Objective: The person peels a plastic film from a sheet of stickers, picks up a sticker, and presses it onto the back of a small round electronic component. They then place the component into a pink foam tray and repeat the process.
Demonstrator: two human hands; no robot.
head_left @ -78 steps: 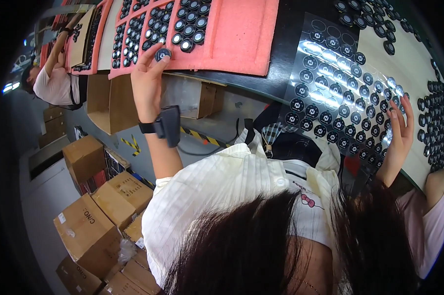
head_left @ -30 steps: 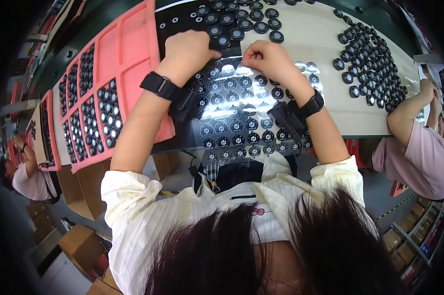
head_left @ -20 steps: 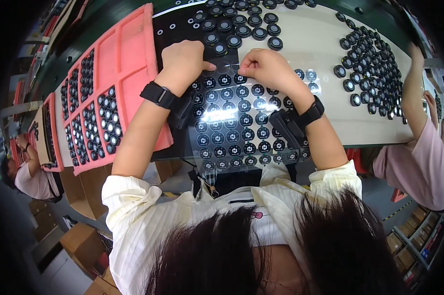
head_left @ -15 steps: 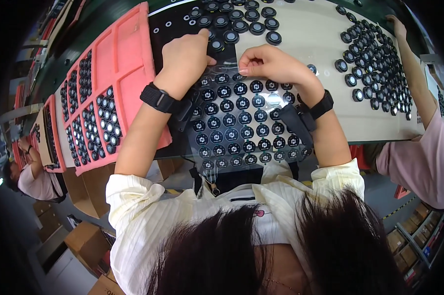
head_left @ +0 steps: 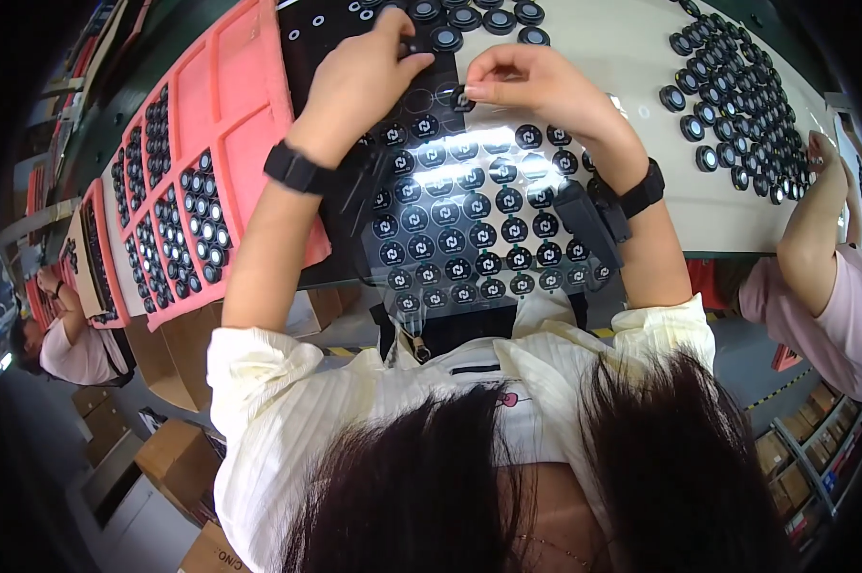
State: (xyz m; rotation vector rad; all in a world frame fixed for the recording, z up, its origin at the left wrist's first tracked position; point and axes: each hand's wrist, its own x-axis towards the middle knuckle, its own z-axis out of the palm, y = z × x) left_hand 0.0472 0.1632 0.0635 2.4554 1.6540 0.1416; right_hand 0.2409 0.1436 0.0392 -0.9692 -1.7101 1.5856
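A clear sheet carrying rows of round black stickers lies before me, hanging over the table's near edge. My right hand pinches one round black sticker by its edge, just above the top of the sheet. Bare circle outlines show beside it. Up and to the left, my left hand has its thumb and fingers closed around a black round part, mostly hidden by the fingers. Similar black round parts with grey centres stand close by at the far side.
On the left lies a pink divided tray, several compartments filled with black parts. A large cluster of black parts covers the right of the pale tabletop. A co-worker's arm is at the right edge; another person sits far left.
The right hand has moved up slightly with a sticker now off the sheet. My left hand has shifted up toward the parts and closed on one. The co-worker's arm on the right has drawn back.
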